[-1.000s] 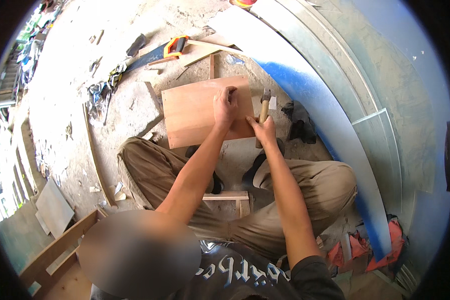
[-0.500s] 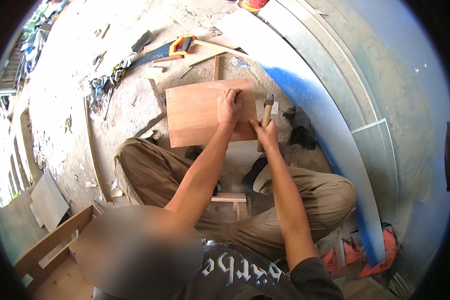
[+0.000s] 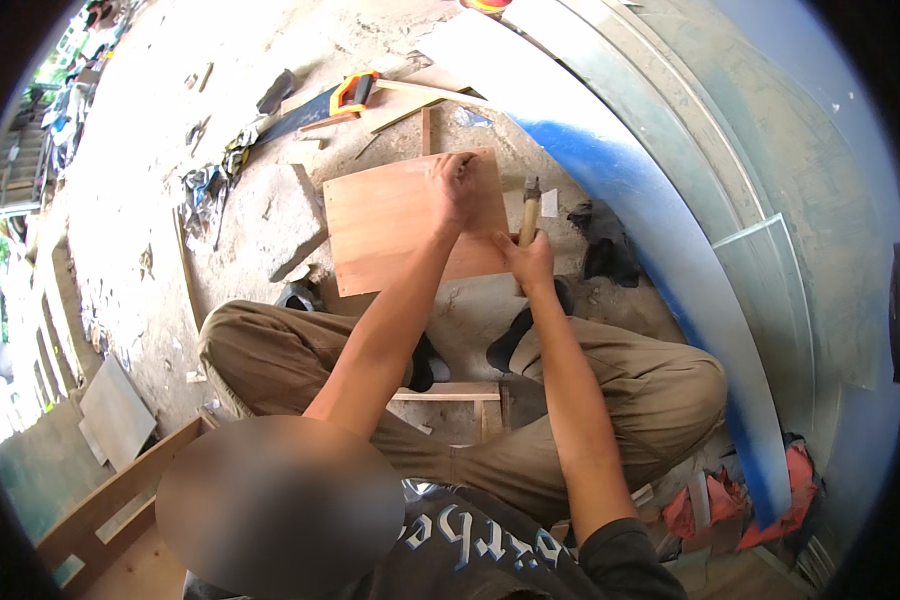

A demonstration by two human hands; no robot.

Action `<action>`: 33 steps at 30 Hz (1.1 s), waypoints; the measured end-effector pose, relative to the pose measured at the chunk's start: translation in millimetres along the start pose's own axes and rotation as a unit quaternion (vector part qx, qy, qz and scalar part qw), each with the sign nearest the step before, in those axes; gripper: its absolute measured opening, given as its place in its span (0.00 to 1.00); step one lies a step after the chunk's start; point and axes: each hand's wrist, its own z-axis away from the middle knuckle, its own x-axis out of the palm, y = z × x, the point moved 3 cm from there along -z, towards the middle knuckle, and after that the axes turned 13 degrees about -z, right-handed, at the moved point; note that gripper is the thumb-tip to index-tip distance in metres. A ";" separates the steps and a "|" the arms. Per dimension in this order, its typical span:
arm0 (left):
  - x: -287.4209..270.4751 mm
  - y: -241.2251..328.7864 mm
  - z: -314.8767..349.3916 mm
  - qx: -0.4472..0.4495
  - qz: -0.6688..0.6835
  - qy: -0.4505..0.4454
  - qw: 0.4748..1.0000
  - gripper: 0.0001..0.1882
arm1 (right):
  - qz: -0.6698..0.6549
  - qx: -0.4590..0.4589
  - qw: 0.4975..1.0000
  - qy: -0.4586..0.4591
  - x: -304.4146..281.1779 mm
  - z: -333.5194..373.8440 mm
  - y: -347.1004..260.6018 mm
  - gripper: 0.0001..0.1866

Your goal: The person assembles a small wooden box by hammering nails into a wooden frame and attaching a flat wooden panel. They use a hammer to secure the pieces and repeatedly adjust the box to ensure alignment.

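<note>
The left hand (image 3: 457, 187) hides whatever its fingers (image 3: 463, 168) pinch.

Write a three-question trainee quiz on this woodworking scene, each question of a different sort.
1. True or false: the right hand grips a hammer by its wooden handle.
2. Where does the left hand rest? A) on the handsaw B) on the far right part of the plywood board C) on the knee
3. Fill in: the handsaw's handle is orange and ____.

Key: 1 true; 2 B; 3 black.
</note>
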 end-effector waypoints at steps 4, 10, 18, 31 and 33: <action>2.3 13.3 2.4 0.021 -0.089 -0.007 0.996 0.06 | 0.009 0.003 1.000 0.007 -3.3 3.8 -4.0 0.31; 0.7 14.8 -0.6 0.008 -0.055 -0.013 0.998 0.07 | -0.038 0.001 0.999 -0.004 -3.7 -0.6 3.3 0.31; 21.5 3.7 -12.1 -0.127 0.061 -0.026 0.990 0.09 | -0.054 0.003 0.998 0.026 1.8 -4.3 14.3 0.29; 21.9 2.5 -4.3 -0.034 -0.034 -0.013 0.999 0.06 | -0.090 0.039 0.994 0.040 -0.5 3.1 7.1 0.33; 20.8 2.1 -5.0 -0.008 -0.049 -0.007 0.999 0.08 | -0.055 0.039 0.997 0.048 -0.1 3.5 4.6 0.34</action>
